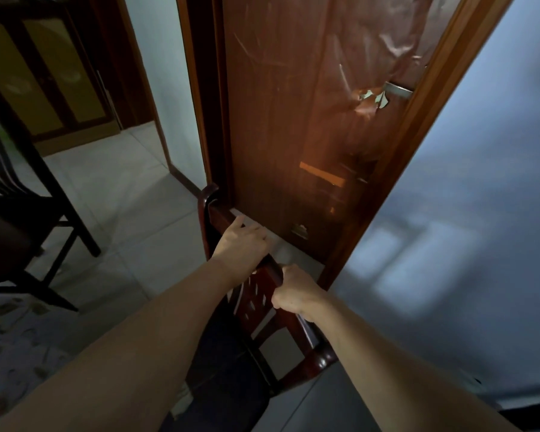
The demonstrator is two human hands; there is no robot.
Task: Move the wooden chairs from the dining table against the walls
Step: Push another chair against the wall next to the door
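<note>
Over at nine o'clock a dark chair stands on the pale tile floor, well away from the person. Behind it, up at ten o'clock, is a cupboard with yellow panels. At eight o'clock a patterned cloth covers a corner of something low.

Near the middle, a little toward six o'clock, is the wooden chair, red-brown with a carved back. Its top rail sits just beside the bottom of a brown door, which fills twelve o'clock. The door has torn film on it and a metal handle at one o'clock.

The left hand grips the top rail, fingers curled over it. The right hand holds the same rail a bit lower, toward five o'clock, fingers wrapped tight. The two hands are near each other but not touching.

At three o'clock a pale wall shows soft patches of light.
</note>
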